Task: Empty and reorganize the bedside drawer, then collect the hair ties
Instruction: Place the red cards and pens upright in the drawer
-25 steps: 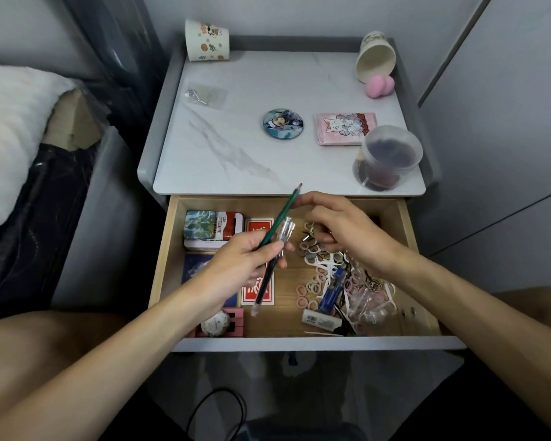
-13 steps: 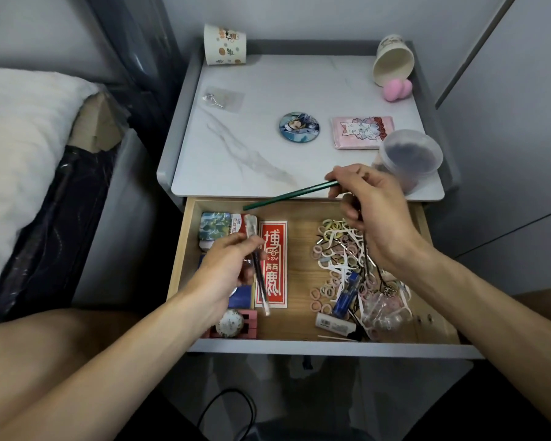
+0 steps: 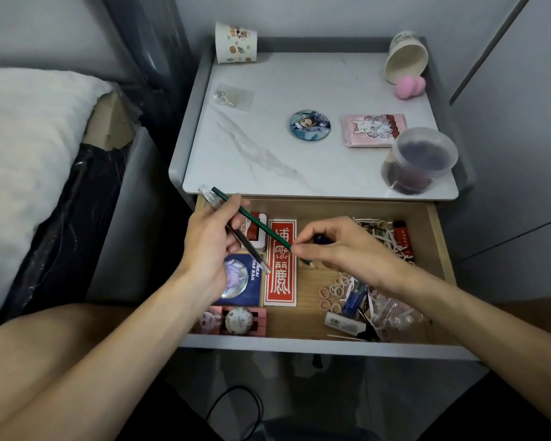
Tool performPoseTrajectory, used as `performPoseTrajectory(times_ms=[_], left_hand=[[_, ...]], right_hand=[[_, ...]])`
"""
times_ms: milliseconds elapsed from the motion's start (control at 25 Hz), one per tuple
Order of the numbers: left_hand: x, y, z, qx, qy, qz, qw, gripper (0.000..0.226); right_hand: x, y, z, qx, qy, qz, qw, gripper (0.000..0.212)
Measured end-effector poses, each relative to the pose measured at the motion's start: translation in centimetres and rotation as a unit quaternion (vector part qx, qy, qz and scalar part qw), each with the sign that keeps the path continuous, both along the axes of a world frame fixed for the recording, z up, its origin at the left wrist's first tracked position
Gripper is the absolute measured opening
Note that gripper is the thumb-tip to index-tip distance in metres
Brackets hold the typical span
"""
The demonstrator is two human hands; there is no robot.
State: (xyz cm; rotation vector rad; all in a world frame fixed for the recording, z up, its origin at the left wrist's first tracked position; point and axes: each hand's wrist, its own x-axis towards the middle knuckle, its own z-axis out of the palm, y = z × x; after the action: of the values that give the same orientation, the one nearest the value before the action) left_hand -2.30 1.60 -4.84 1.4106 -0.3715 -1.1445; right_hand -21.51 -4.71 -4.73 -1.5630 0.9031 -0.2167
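The wooden drawer [image 3: 439, 249] stands open under the nightstand top. Over its left half, my left hand [image 3: 209, 246] grips a clear pen [image 3: 255, 257] that points up and left. A green pencil [image 3: 264, 229] slants across that hand's fingers, under its thumb. My right hand [image 3: 341, 249] pinches the pencil near its tip and also has a small dark blue thing tucked in its fingers. Several small pink hair ties [image 3: 326, 294] lie loose on the drawer floor below my right wrist, mixed with white picks and a blue clip.
The drawer also holds a red card [image 3: 280, 281], a blue card with a round badge [image 3: 240, 278], a tin, a red lighter [image 3: 403, 237] and a white eraser [image 3: 344, 323]. On top stand two paper cups, a lidded tub [image 3: 420, 157], a badge and a pink packet. A bed lies at left.
My right hand has brought the green pencil down and left over the drawer. My left hand has risen with the clear pen, and the pencil's upper end now lies across its fingers.
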Motion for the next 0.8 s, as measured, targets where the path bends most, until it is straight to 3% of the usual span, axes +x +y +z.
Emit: performPoseTrajectory(times_ms=[360,480,600,800], left_hand=[[0.2,-0.3,0.2,0.073,-0.087,-0.112,0.987,0.015],[1.5,-0.8,0.6,0.09,-0.096,-0.036,0.991,0.009],[3.1,-1.4,1.3,0.068,-0.051,0.049,0.995,0.004],[3.3,-1.6,1.4,0.064,-0.031,0.042,0.997,0.016]], right_hand=[[1.5,0.5,-0.9,0.033,0.019,0.099,0.994,0.011],[0.7,0.2,-2.8,0.086,0.08,0.105,0.988,0.007],[0.6,0.4,-5.4,0.069,0.196,0.055,0.977,0.007],[4.6,0.8,-9.0,-0.006,0.245,-0.038,0.969,0.007]])
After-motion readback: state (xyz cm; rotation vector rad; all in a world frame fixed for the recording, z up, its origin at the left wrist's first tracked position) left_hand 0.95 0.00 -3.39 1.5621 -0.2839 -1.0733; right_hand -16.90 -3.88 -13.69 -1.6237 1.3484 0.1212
